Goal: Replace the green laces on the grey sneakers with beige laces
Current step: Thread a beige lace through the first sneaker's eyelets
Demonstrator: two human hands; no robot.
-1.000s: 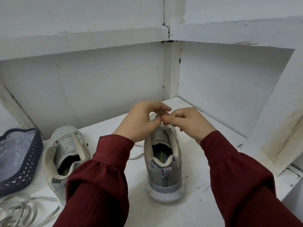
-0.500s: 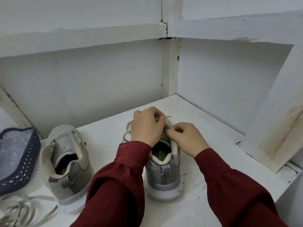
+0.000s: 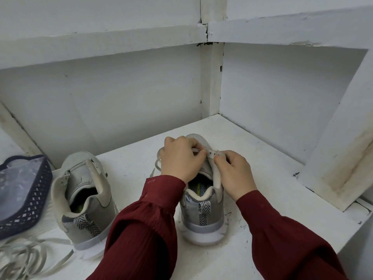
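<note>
Two grey sneakers stand heel toward me on a white shelf. Over the right sneaker (image 3: 201, 215) both hands work at its eyelets. My left hand (image 3: 180, 158) pinches a beige lace (image 3: 157, 158) whose loop trails off the shoe's left side. My right hand (image 3: 235, 172) pinches the shoe's right eyelet flap (image 3: 212, 153), fingertips meeting the left hand's. The left sneaker (image 3: 84, 199) stands unlaced with its tongue open. No green lace shows.
A dark blue mesh basket (image 3: 34, 199) with a clear bag inside sits at the far left. A heap of loose pale laces (image 3: 22, 257) lies at the front left. White walls close the shelf behind and at the right; a slanted white board (image 3: 343, 142) leans at right.
Both hands came down from above the shoe's collar to its eyelet rows and moved forward toward the toe. The lace end has been drawn lower across the shoe.
</note>
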